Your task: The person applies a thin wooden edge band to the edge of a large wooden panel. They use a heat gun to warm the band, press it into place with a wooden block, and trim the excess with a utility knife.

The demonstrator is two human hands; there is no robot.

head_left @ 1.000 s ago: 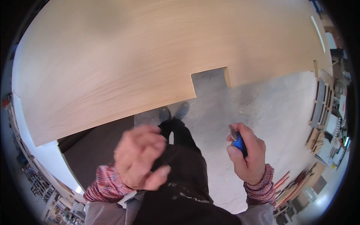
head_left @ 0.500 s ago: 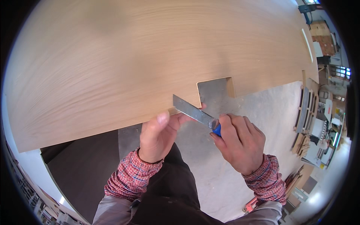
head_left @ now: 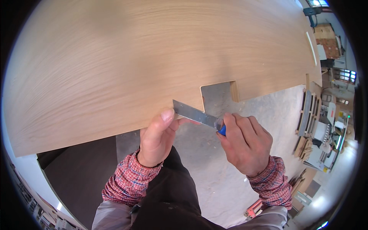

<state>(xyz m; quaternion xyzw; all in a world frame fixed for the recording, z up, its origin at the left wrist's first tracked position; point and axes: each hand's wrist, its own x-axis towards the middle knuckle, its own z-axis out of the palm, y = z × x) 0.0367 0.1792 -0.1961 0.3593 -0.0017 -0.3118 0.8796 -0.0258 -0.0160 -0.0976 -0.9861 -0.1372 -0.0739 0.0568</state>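
A large wood-grained board (head_left: 138,69) spreads across the view, with a squared notch cut into its near edge. My right hand (head_left: 247,143) is closed around the blue handle of a utility knife (head_left: 195,115). Its long, broad blade points left and lies over the board's edge, left of the notch. At that same edge my left hand (head_left: 157,134) has its thumb on top, right beside the blade's tip, and its fingers curled underneath, gripping the board. Part of those fingers is hidden by the board and blade.
Below the board's left part is a dark panel (head_left: 84,176). Grey concrete floor (head_left: 214,180) shows beneath my arms. Stacked boards (head_left: 304,115) and cluttered benches line the right side. A red tool-like object (head_left: 253,209) is on the floor near my right sleeve.
The knife's blade has shifted slightly left and lower, its tip now beside my left thumb. My left hand has moved a little left, its fingers drawn back from the notch.
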